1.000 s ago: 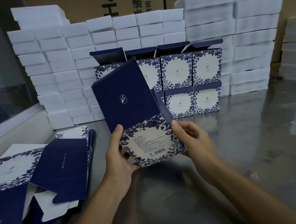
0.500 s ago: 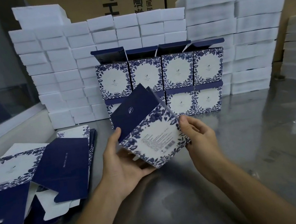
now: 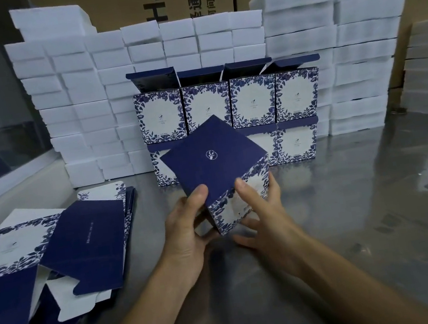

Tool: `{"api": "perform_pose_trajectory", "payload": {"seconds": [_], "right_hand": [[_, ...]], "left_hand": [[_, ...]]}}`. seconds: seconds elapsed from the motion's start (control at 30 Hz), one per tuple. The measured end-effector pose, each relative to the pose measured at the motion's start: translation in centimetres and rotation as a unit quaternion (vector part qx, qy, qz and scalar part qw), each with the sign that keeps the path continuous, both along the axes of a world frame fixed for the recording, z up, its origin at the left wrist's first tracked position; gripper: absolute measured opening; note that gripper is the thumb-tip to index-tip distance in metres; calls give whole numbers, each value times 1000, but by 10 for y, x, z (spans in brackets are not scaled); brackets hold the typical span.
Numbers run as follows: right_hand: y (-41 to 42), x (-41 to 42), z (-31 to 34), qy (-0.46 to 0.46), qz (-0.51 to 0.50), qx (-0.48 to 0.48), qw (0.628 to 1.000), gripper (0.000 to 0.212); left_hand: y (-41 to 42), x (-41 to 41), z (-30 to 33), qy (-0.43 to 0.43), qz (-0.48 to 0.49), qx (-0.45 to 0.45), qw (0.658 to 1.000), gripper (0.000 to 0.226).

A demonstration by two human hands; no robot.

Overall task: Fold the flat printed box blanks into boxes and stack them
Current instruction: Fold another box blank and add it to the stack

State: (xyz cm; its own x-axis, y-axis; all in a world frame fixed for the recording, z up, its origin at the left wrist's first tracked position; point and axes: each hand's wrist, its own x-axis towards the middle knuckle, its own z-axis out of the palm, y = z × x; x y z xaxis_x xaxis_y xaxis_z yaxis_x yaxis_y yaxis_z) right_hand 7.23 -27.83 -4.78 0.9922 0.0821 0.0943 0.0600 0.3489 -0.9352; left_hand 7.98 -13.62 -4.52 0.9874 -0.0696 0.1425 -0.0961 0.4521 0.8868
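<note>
the half-formed box (image 3: 215,167) is held tilted above the steel table (image 3: 368,207), gripped by the left hand (image 3: 187,230) and right hand (image 3: 262,210), probably so its end flaps can be closed before stacking.

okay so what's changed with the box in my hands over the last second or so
The navy lid panel, standing up a second ago, has folded down over the box, which is now turned navy face up. Both hands kept their grip: left hand at its left edge, right hand across the floral side. The flat blanks and stacked boxes stayed put.
</note>
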Motion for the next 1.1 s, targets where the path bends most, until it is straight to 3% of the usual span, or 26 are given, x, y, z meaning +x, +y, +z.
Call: {"api": "perform_pose_trajectory", "payload": {"seconds": [0.13, 0.3, 0.47, 0.6, 0.7, 1.1], "right_hand": [[0, -1, -2, -21, 22, 2, 1000, 103], [3, -8, -1, -27, 36, 12, 999, 87], [3, -3, -2, -53, 16, 31, 998, 98], [-3, 0, -2, -40, 37, 21, 998, 80], [-3, 3, -3, -31, 29, 16, 999, 96], [-20, 11, 5, 5, -44, -1, 999, 99]], "left_hand": [[-8, -1, 0, -44, 38, 30, 998, 84], [-14, 1, -4, -45, 68, 43, 996, 84], [-16, -1, -7, 15, -6, 7, 1000, 95], [-12, -4, -6, 17, -21, 19, 999, 87], [-9, -4, -5, 21, -43, 28, 998, 89], [-4, -1, -7, 25, -26, 88, 995, 89]]}}
